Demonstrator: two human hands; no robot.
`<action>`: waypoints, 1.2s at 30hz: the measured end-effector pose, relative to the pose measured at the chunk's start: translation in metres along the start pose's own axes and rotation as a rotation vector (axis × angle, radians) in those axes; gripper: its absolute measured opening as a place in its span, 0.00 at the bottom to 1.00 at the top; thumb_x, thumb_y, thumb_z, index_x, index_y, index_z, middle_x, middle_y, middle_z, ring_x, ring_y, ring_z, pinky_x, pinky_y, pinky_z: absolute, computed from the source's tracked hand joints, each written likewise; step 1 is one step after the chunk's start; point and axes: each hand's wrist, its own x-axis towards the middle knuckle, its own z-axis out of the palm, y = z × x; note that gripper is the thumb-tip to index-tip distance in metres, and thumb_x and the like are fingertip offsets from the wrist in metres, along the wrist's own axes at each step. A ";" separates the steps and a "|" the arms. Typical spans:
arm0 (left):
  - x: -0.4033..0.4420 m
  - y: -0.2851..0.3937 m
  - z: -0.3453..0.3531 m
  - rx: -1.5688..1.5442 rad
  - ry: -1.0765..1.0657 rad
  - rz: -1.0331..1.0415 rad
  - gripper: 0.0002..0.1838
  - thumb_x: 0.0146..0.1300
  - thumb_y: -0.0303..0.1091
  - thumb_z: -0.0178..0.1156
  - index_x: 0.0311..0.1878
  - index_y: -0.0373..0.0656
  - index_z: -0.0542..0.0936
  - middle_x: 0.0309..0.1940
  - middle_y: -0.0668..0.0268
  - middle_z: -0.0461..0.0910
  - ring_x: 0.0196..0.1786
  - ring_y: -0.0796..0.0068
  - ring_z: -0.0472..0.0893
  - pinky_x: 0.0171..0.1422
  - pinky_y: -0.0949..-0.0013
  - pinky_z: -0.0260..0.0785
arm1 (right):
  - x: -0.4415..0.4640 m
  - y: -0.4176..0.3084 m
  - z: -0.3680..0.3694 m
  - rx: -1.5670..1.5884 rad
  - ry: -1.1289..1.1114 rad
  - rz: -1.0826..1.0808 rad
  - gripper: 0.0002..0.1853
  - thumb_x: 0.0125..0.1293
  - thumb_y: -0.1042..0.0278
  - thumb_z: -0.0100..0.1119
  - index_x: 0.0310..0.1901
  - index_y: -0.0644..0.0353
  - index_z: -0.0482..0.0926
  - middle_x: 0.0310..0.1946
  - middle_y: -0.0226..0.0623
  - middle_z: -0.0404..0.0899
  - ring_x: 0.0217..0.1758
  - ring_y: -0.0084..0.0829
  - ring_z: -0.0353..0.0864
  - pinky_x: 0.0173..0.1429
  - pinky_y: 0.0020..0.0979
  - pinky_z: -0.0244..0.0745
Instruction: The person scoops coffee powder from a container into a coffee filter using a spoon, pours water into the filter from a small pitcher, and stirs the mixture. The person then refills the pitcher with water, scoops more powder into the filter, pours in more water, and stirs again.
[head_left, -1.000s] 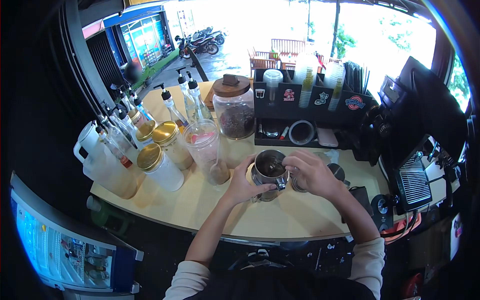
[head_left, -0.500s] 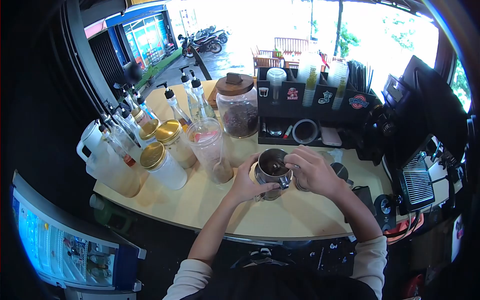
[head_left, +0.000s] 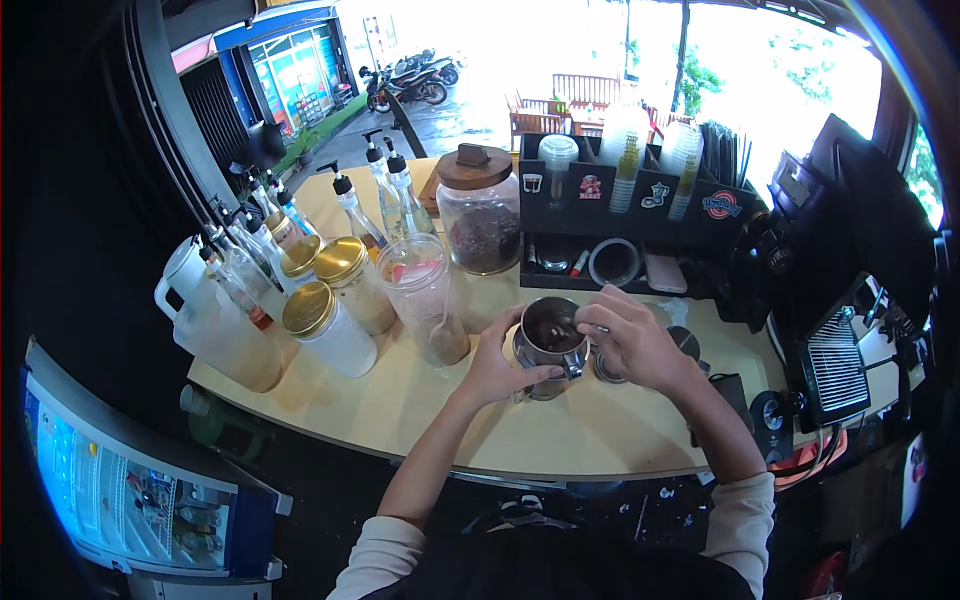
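My left hand (head_left: 495,368) is wrapped round the near-left side of a stainless steel pitcher (head_left: 553,354), its thumb along the front. The pitcher is upright over the counter, and dark liquid shows inside. My right hand (head_left: 637,343) is closed at the pitcher's right rim, pinching the thin metal handle of what looks like a spoon (head_left: 598,328). Its lower end is inside the pitcher and hard to see. Just right of the pitcher, a round metal item (head_left: 606,368) is partly hidden under my right hand.
Left on the counter (head_left: 440,430) stand a tall clear container (head_left: 420,290), gold-lidded jars (head_left: 328,330), pump bottles (head_left: 350,205) and a pale jug (head_left: 225,330). Behind are a wooden-lidded jar (head_left: 480,215) and a black cup organizer (head_left: 630,200). A dark machine (head_left: 835,370) stands right.
My right hand has shifted slightly, moving the spoon handle at the rim. My left hand keeps its hold on the pitcher. The whole view has shifted a little to the right.
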 end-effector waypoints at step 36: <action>0.015 0.037 -0.003 -0.044 -0.063 0.068 0.42 0.36 0.31 0.74 0.60 0.40 0.70 0.52 0.62 0.78 0.55 0.72 0.77 0.63 0.66 0.68 | -0.010 -0.014 -0.006 -0.013 0.038 -0.007 0.10 0.56 0.77 0.63 0.40 0.62 0.76 0.32 0.38 0.77 0.37 0.42 0.78 0.41 0.40 0.73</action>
